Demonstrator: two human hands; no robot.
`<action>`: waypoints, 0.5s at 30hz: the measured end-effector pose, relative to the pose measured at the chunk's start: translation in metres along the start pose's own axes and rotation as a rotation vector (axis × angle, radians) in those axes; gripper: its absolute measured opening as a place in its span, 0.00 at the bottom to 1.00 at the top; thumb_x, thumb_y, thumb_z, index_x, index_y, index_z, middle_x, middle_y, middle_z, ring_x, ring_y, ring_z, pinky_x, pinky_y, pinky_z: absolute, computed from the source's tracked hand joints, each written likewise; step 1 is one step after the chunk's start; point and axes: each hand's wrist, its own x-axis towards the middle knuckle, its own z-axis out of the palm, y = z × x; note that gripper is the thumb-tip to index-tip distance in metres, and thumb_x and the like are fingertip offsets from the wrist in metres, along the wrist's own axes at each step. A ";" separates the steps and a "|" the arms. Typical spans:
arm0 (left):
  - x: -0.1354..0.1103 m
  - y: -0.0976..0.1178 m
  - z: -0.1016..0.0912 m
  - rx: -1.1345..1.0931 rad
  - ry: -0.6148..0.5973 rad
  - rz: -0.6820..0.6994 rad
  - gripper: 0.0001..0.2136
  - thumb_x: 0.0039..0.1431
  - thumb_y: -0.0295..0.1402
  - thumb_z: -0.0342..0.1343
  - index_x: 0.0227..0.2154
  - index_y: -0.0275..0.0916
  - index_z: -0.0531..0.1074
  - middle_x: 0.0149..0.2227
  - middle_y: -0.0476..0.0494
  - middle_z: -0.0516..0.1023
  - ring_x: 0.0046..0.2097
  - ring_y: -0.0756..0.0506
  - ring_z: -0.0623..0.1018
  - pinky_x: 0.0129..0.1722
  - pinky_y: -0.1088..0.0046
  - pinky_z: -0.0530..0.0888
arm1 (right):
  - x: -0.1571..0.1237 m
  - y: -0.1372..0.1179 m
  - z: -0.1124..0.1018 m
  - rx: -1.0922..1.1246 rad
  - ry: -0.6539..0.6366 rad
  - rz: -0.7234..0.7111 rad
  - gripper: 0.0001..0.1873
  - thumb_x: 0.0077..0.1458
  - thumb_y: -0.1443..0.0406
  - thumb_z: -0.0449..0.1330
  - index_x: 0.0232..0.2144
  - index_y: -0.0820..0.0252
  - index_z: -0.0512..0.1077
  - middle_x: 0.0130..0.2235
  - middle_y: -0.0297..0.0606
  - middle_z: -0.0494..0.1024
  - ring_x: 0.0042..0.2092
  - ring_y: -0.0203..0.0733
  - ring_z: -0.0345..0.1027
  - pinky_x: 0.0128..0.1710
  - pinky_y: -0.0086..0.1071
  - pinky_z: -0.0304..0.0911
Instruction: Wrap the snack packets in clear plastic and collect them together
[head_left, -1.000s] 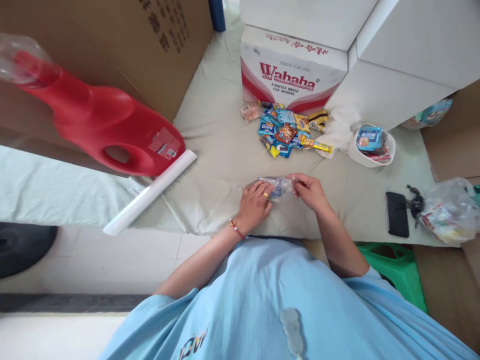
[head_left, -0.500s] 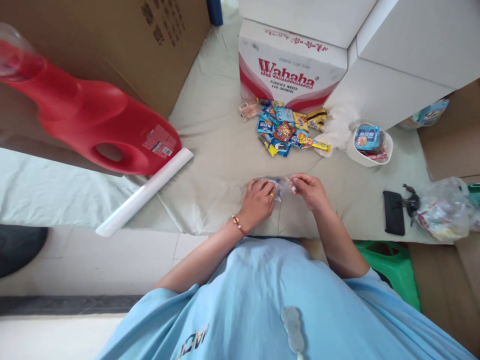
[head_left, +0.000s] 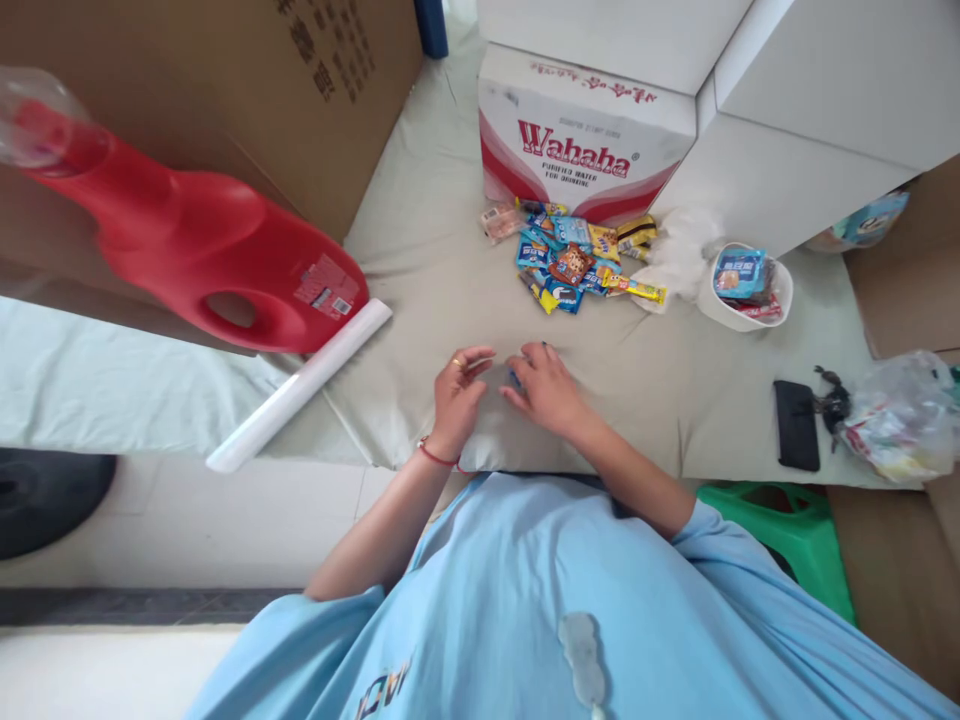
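My left hand (head_left: 459,395) is held just over the cloth, its fingers and thumb apart and nothing in it. To its right, my right hand (head_left: 549,388) curls down over a small packet (head_left: 514,378). Only a bit of blue shows between the fingers; the hand covers most of the packet. Beyond both hands lies a pile of wrapped snacks (head_left: 574,262) in blue, yellow and brown wrappers. A white tub (head_left: 726,318) with more snack packets stands to the right of the pile, beside a crumpled clear plastic bag (head_left: 679,250).
A white and red Wahaha carton (head_left: 581,140) stands behind the snacks. At left are a red jug (head_left: 225,250), a white roll (head_left: 300,390) and a brown box (head_left: 247,90). A black phone (head_left: 796,425), keys (head_left: 832,400) and a filled plastic bag (head_left: 904,420) lie right.
My left hand has come off the packet and shifted left, fingers spread. My right hand has moved left from the clear wrapping and now covers the packet.
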 end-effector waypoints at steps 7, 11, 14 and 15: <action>-0.007 -0.003 -0.009 0.099 0.116 -0.138 0.13 0.44 0.26 0.54 0.35 0.41 0.76 0.36 0.48 0.80 0.42 0.45 0.79 0.50 0.64 0.76 | -0.011 0.003 -0.003 -0.138 -0.017 0.003 0.20 0.66 0.70 0.56 0.57 0.54 0.77 0.63 0.50 0.72 0.63 0.59 0.59 0.62 0.54 0.62; -0.015 0.002 0.004 0.104 0.033 -0.186 0.10 0.53 0.32 0.58 0.39 0.41 0.75 0.42 0.44 0.80 0.48 0.43 0.80 0.48 0.64 0.77 | -0.013 0.030 -0.017 0.265 0.194 0.119 0.20 0.67 0.67 0.54 0.56 0.54 0.77 0.59 0.47 0.76 0.59 0.54 0.67 0.60 0.49 0.66; -0.018 0.009 0.022 -0.037 -0.079 -0.297 0.22 0.59 0.43 0.62 0.54 0.42 0.70 0.57 0.36 0.76 0.55 0.40 0.79 0.46 0.63 0.80 | -0.019 0.042 -0.028 0.777 0.247 0.291 0.24 0.62 0.55 0.62 0.59 0.52 0.73 0.53 0.43 0.79 0.52 0.49 0.73 0.51 0.43 0.72; -0.019 0.010 0.029 -0.097 -0.125 -0.351 0.27 0.60 0.47 0.62 0.58 0.42 0.67 0.60 0.34 0.74 0.55 0.39 0.79 0.45 0.62 0.81 | -0.022 0.045 -0.029 0.937 0.215 0.347 0.27 0.60 0.52 0.64 0.59 0.51 0.73 0.51 0.41 0.80 0.49 0.47 0.75 0.47 0.40 0.73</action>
